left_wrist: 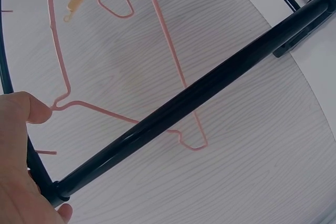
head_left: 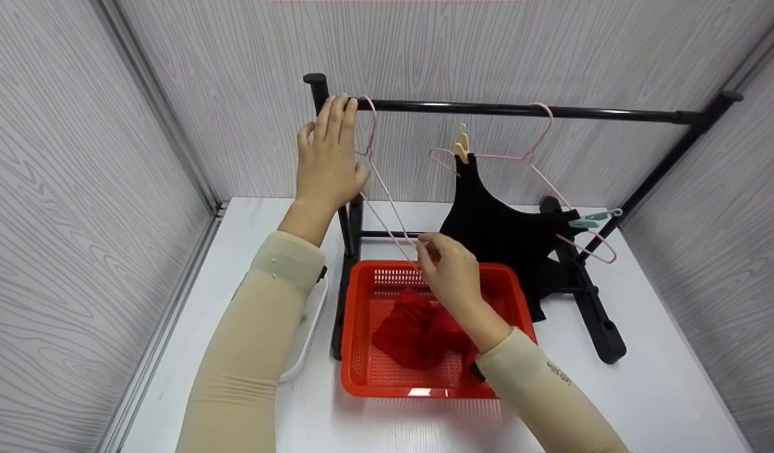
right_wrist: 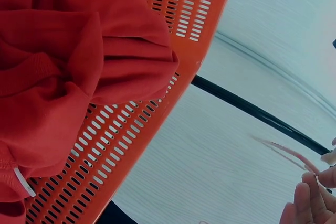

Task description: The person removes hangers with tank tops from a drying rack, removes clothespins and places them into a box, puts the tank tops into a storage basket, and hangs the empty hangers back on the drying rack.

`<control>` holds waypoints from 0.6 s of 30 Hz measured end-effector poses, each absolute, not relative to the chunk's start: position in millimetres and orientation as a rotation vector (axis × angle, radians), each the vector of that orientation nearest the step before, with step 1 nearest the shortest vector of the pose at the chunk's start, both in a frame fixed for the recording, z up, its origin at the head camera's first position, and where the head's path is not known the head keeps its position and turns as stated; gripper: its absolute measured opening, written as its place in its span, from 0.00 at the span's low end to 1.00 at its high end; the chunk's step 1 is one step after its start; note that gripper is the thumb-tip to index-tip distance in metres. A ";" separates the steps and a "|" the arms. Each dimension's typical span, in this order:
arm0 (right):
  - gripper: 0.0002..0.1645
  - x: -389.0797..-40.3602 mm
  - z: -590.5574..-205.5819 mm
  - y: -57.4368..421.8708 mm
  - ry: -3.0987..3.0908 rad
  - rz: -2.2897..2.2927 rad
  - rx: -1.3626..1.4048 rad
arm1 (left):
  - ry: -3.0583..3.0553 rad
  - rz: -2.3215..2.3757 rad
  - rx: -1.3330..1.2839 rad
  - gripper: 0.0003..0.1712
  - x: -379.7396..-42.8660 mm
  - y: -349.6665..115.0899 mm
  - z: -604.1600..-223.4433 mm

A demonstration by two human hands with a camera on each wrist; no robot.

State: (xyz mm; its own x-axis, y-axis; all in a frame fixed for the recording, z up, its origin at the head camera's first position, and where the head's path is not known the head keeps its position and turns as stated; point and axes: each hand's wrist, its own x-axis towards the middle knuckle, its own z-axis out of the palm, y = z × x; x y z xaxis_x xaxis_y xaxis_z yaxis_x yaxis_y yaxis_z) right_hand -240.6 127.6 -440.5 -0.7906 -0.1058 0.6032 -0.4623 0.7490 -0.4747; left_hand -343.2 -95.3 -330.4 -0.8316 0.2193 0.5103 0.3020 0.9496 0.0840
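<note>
A pink hanger (head_left: 374, 123) hooks over the black rail (head_left: 450, 108) near its left end, its body slanting down and forward. My left hand (head_left: 329, 151) lies at the rail's left end with fingers mostly straight. In the left wrist view, its thumb touches the neck of the hanger (left_wrist: 167, 35). Lower down, my right hand (head_left: 453, 270) pinches the hanger's lower end between thumb and fingers, above a red basket (head_left: 355, 333). Inside the basket lies a crumpled red garment (head_left: 409, 333), which also fills much of the right wrist view.
Farther right on the rail, a second pink hanger (head_left: 544, 132) carries a black sleeveless top (head_left: 494, 220), held by a yellow clothespin (head_left: 462, 148) and a teal clothespin (head_left: 594, 219). A white container (head_left: 308, 333) sits left of the basket, partly behind my left arm. Wood-patterned walls enclose the table.
</note>
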 end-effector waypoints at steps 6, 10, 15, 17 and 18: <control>0.08 -239.1 -442.1 128.0 -2.400 0.853 0.427 | -2.603 -0.208 -0.360 0.52 -343.0 -96.3 -330.8; 0.08 -239.0 -443.2 130.0 -2.403 0.854 0.420 | -2.613 -0.206 -0.360 0.52 -342.7 -96.0 -330.0; 0.08 -239.0 -445.3 133.3 -2.405 0.852 0.413 | -2.610 -0.201 -0.359 0.52 -342.6 -94.9 -329.1; 0.08 -238.6 -446.3 135.0 -2.405 0.854 0.412 | -2.610 -0.204 -0.360 0.52 -342.6 -94.6 -329.2; 0.08 -238.3 -446.7 135.9 -2.403 0.856 0.412 | -2.610 -0.205 -0.362 0.53 -342.6 -94.5 -329.3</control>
